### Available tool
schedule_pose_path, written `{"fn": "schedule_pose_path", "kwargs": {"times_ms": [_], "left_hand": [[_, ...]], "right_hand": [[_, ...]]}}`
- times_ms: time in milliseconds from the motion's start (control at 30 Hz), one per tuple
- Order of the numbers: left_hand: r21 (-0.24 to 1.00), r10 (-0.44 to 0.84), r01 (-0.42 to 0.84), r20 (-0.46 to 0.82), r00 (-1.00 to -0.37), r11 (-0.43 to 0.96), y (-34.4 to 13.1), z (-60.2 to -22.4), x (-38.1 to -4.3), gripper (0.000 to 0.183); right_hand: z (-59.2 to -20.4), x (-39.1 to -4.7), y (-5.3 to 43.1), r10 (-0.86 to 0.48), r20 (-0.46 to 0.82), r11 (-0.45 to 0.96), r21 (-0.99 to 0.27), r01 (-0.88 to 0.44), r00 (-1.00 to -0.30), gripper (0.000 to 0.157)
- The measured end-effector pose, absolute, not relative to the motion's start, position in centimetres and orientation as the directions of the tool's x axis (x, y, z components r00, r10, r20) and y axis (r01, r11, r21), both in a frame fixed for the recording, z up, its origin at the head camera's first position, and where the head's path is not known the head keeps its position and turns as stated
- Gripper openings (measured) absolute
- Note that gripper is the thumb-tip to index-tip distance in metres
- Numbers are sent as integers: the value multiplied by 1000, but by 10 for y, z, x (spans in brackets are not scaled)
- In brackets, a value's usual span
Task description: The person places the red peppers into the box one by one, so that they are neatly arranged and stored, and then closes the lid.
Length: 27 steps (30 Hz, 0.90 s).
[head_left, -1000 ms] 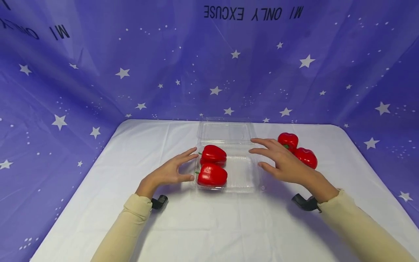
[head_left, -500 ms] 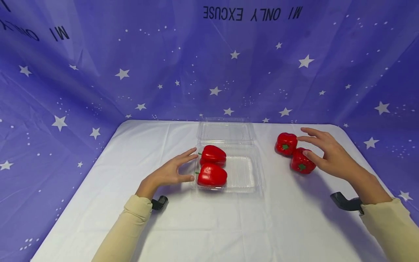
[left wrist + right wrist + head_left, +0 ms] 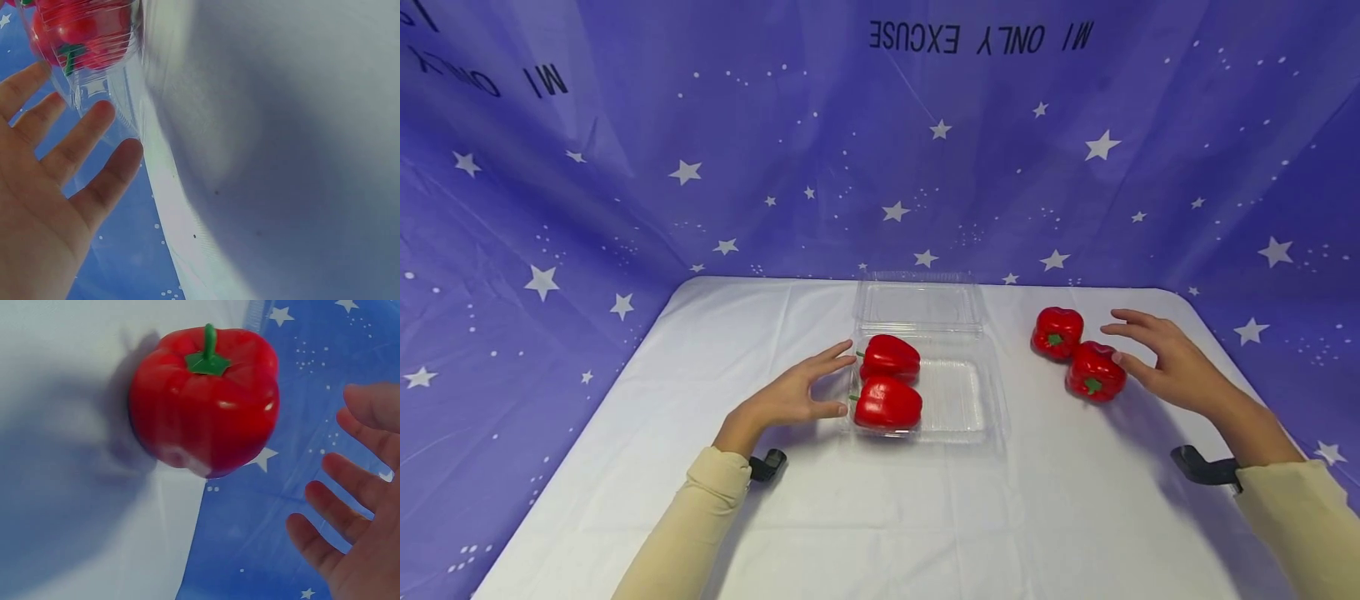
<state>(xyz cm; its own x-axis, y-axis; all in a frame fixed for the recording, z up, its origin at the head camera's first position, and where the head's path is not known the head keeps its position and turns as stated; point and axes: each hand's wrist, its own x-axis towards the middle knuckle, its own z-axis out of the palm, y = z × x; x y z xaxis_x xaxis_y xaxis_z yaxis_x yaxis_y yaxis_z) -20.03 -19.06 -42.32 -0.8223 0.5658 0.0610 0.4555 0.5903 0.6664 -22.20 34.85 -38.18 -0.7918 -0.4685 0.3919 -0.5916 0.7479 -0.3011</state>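
In the head view a clear plastic clamshell box [image 3: 955, 400] lies with its lid [image 3: 917, 304] folded back. Two red bell peppers, a front one [image 3: 887, 404] and a rear one [image 3: 889, 358], fill its left half. My left hand [image 3: 793, 390] is at the box's left side, fingers spread; the left wrist view shows the fingertips [image 3: 103, 112] near the clear wall. To the right, two more red bell peppers stand on the table, a nearer one [image 3: 1096, 372] and a farther one [image 3: 1057, 333]. My right hand [image 3: 1172, 362] is beside the nearer pepper, fingers extended and holding nothing.
A white cloth [image 3: 880, 517] covers the table. Behind it and along the sides hangs a purple curtain [image 3: 820, 142] with stars. Black wrist mounts [image 3: 1206, 467] show under both forearms.
My right hand has moved away from the box to the right, past the two loose peppers, which now show fully. The left hand has stayed by the box.
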Motion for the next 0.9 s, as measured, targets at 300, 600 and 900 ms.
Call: {"fn": "schedule_pose_path", "kwargs": {"times_ms": [300, 600, 900], "left_hand": [[679, 567, 446, 53, -822, 583, -189, -423, -200, 74], [680, 566, 444, 52, -823, 583, -189, -425, -200, 74], [685, 562, 440, 54, -825, 581, -190, -427, -202, 74]], "right_hand": [[-391, -220, 353, -445, 306, 774, -342, -534, -841, 47], [-406, -214, 355, -464, 193, 778, -379, -501, -865, 59], [-403, -213, 352, -428, 195, 833, -294, -469, -883, 55]]}}
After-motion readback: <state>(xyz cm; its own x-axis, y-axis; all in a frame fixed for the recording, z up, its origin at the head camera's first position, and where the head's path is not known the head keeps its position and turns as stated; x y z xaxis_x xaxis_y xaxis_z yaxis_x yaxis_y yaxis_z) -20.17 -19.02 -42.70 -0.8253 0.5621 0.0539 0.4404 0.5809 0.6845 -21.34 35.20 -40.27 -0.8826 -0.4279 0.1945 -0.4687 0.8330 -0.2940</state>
